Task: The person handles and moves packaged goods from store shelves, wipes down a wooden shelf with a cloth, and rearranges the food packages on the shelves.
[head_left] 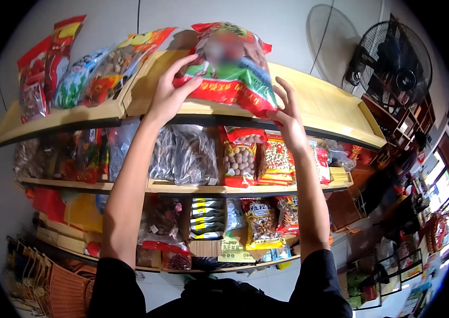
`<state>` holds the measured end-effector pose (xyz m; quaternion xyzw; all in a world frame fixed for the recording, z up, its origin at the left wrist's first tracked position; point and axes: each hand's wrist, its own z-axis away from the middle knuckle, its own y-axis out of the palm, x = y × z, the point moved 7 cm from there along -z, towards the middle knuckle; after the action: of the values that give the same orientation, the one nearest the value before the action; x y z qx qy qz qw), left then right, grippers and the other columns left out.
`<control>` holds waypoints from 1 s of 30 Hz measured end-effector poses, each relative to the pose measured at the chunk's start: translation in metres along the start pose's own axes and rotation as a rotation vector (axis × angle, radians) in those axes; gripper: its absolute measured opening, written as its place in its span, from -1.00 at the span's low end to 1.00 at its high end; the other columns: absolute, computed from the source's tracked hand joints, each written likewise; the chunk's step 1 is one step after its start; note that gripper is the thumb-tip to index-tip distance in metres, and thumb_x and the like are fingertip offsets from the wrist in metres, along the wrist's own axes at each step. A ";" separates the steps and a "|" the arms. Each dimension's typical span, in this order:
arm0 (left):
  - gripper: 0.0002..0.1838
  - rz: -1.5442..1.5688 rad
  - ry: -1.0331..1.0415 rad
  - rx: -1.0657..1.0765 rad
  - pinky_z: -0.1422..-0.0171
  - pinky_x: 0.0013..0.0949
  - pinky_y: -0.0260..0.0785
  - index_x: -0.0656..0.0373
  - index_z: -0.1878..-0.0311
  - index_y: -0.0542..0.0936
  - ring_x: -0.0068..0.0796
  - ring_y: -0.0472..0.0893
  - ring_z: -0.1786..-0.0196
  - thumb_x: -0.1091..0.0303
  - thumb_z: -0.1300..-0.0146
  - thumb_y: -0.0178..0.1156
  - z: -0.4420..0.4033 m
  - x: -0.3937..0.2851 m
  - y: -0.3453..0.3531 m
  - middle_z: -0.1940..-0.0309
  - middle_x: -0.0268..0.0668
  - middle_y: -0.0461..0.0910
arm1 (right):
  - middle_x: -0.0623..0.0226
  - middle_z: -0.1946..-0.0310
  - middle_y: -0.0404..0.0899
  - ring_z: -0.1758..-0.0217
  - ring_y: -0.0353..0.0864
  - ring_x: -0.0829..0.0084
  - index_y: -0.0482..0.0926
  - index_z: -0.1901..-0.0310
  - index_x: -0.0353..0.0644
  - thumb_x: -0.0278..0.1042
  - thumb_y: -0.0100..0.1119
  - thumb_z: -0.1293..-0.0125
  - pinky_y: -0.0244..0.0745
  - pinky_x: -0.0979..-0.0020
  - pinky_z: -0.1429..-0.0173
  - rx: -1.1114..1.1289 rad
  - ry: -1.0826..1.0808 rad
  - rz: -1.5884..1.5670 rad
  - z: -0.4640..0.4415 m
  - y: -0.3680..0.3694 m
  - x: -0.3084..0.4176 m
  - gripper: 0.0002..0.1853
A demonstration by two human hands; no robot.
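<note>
While my left hand (174,91) is pinching one side of the big red-and-green bag (230,74) over the top shelf (322,108), my right hand (288,112) is steadying the other side, fingers spread a bit and pointing up.

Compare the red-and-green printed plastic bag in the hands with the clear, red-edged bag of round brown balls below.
The red-and-green printed plastic bag is held up by the left hand and right hand; the clear, red-edged bag of round brown balls sits on the middle shelf. The printed bag looks larger in view than the clear bag. Print covers most of the printed bag; the clear bag shows its contents. Both carry red.
</note>
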<state>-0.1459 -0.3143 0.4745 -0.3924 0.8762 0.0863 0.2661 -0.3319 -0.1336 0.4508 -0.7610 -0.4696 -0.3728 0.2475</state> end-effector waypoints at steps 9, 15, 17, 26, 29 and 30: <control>-0.43 -0.416 0.131 0.167 -0.42 -0.26 0.16 0.25 -0.25 0.42 -0.20 0.33 -0.36 0.54 -0.10 0.23 0.064 -0.086 0.080 -0.37 -0.03 0.22 | 0.16 -0.32 0.26 -0.31 0.35 0.29 -0.04 -0.47 -0.01 -0.19 0.22 -0.29 0.29 0.24 -0.35 -0.120 0.118 -0.648 0.050 -0.053 -0.059 -0.19; -0.22 -0.261 0.065 0.167 -0.24 -0.27 0.41 0.08 -0.42 0.18 -0.26 0.46 -0.23 0.51 -0.13 0.27 0.152 -0.107 0.136 -0.31 -0.10 0.28 | 0.12 -0.45 0.05 -0.51 0.03 0.29 -0.15 -0.49 -0.22 -0.05 0.31 -0.22 -0.02 0.28 -0.52 0.063 -0.016 -0.485 0.148 -0.092 -0.088 0.00; -0.27 0.192 -0.350 0.008 -0.08 -0.26 0.51 0.05 -0.43 0.16 -0.25 0.53 -0.10 0.31 -0.23 0.25 0.198 -0.076 0.135 -0.20 -0.16 0.38 | 0.04 -0.46 0.00 -0.53 -0.04 0.26 -0.17 -0.47 -0.34 -0.11 0.44 -0.12 -0.10 0.28 -0.54 -0.041 0.035 -0.334 0.203 -0.095 -0.083 0.11; -0.45 -0.110 -1.125 -0.077 -0.07 -0.28 0.43 0.18 -0.24 0.36 -0.30 0.58 0.03 -0.07 -0.43 -0.14 0.510 0.012 0.114 -0.01 -0.24 0.54 | -0.08 -0.27 0.33 -0.34 0.36 0.10 0.12 -0.37 -0.31 -0.12 0.52 0.01 0.27 0.23 -0.37 0.024 0.303 0.004 0.393 -0.104 -0.121 -0.01; -0.46 0.258 -1.284 -0.173 -0.04 -0.33 0.41 0.16 -0.13 0.43 -0.35 0.57 0.06 -0.13 -0.44 -0.15 0.541 -0.014 0.197 0.11 -0.30 0.58 | -0.07 -0.17 0.46 -0.23 0.48 0.11 0.14 -0.38 -0.27 -0.07 0.46 -0.06 0.35 0.26 -0.30 0.035 0.435 -0.001 0.441 -0.123 -0.136 -0.06; -0.53 0.355 -1.341 -0.246 0.05 -0.26 0.53 0.10 -0.22 0.31 -0.35 0.65 0.20 -0.02 -0.43 -0.08 0.582 0.000 0.191 0.11 -0.28 0.58 | -0.07 -0.16 0.47 -0.22 0.49 0.12 0.14 -0.38 -0.27 -0.06 0.45 -0.07 0.36 0.26 -0.29 0.059 0.471 -0.010 0.454 -0.130 -0.139 -0.06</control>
<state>-0.0539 0.0253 -0.0276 -0.1328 0.5580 0.4502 0.6843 -0.3362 0.1798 0.0714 -0.6433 -0.4132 -0.5274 0.3706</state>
